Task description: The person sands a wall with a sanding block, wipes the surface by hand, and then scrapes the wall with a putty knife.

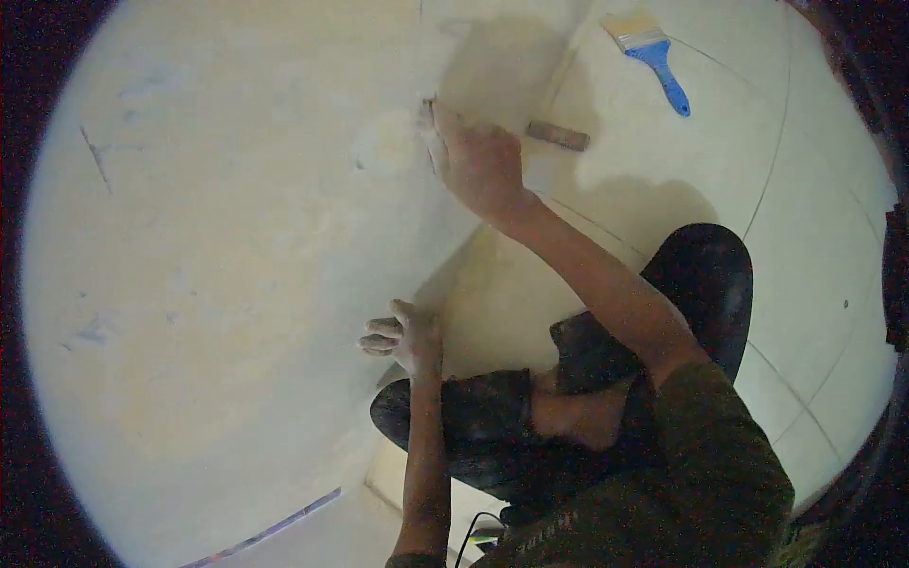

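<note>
My right hand (481, 166) reaches up to the pale wall (237, 237), its dusty fingers pressed together against the surface. A small dark edge shows at the fingertips, but I cannot tell what the hand holds. Beside those fingers, a rounded pale patch marks the wall. Lower down, my left hand (405, 338) is coated in white dust, with its fingers stretched out towards the wall and nothing in them. On the floor just right of my right hand lies a small brownish block (558, 135).
A paintbrush with a blue handle (659, 64) lies on the tiled floor (824, 284) at the upper right. My bent legs (701, 284) in dark trousers are close to the wall. A dark cable (469, 535) shows near my lap. Scuffs and a thin crack (95, 159) mark the wall.
</note>
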